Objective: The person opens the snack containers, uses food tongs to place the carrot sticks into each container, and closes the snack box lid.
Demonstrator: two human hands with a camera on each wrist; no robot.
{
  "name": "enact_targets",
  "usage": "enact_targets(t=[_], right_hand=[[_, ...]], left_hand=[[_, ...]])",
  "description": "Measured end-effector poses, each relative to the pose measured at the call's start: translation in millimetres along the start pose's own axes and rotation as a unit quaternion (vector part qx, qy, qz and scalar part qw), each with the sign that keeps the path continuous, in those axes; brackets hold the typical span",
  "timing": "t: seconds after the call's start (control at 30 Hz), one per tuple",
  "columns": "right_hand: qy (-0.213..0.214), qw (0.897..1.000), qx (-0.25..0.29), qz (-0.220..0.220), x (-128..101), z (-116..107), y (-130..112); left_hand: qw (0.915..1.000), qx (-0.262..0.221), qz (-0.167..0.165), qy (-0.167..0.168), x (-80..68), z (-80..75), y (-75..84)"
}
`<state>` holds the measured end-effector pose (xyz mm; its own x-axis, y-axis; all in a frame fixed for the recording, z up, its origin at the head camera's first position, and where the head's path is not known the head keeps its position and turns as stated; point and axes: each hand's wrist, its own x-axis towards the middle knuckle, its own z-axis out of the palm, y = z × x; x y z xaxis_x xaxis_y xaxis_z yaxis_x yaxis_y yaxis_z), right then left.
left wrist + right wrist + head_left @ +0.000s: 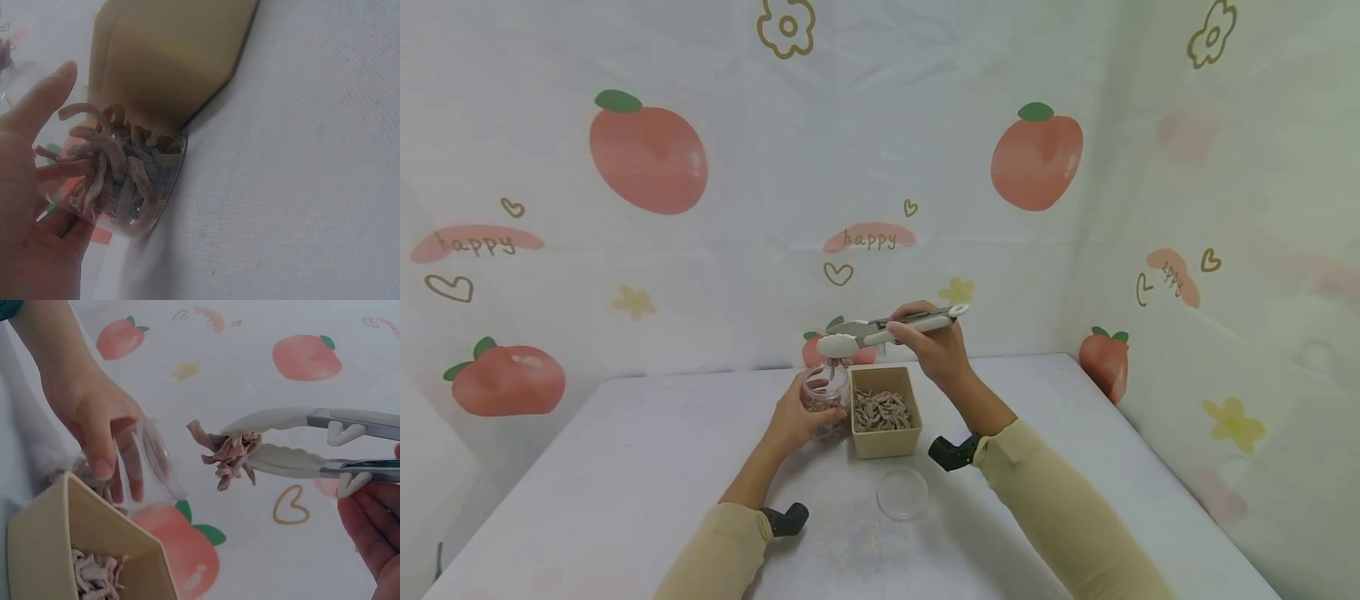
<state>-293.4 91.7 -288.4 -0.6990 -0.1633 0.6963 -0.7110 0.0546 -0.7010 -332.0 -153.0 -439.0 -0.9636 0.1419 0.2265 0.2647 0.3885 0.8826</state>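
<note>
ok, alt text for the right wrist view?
White-tipped metal tongs in the right hand pinch a clump of brownish strips near the mouth of a clear round jar held by the left hand. A beige square box holds more strips.

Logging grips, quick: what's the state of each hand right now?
Left hand: holding the clear jar.
Right hand: holding tongs that pinch brownish strips.

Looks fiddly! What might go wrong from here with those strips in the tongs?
1. Strips stick out past the tips of the tongs, so some might drop onto the table or into the box beside the jar.
2. The clump is ragged, so loose ends might catch on the jar's rim.
3. Only the left hand holds the jar; a knock from the tongs might tip it if that grip slackens.
</note>
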Motion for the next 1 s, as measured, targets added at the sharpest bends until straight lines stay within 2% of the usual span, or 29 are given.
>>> enact_targets(t=[0.17, 0.37, 0.47, 0.63, 0.83, 1.0], right_hand=[[-0.012, 1.000, 0.001, 0.009, -3, 14, 4], [-0.023, 0.999, 0.026, 0.021, -10, 20, 12], [-0.016, 0.999, 0.014, 0.028, -14, 20, 13], [-0.004, 0.999, -0.037, 0.035, -18, 19, 14], [-0.014, 0.999, -0.035, 0.035, -21, 16, 17], [-0.033, 0.997, -0.042, 0.053, -25, 14, 20]], left_hand=[[0.9997, 0.016, -0.017, 0.003, -1.2, -0.3, -0.1], [0.9996, 0.024, -0.018, 0.003, -0.1, -0.5, -1.0], [0.9993, 0.029, -0.021, 0.005, 0.6, -0.5, -1.4], [0.9993, 0.027, -0.025, 0.006, 1.4, -0.3, -1.6], [0.9993, 0.029, -0.023, 0.009, 0.8, 0.1, -1.4], [0.9993, 0.032, -0.016, 0.010, -0.1, 0.0, -0.9]])
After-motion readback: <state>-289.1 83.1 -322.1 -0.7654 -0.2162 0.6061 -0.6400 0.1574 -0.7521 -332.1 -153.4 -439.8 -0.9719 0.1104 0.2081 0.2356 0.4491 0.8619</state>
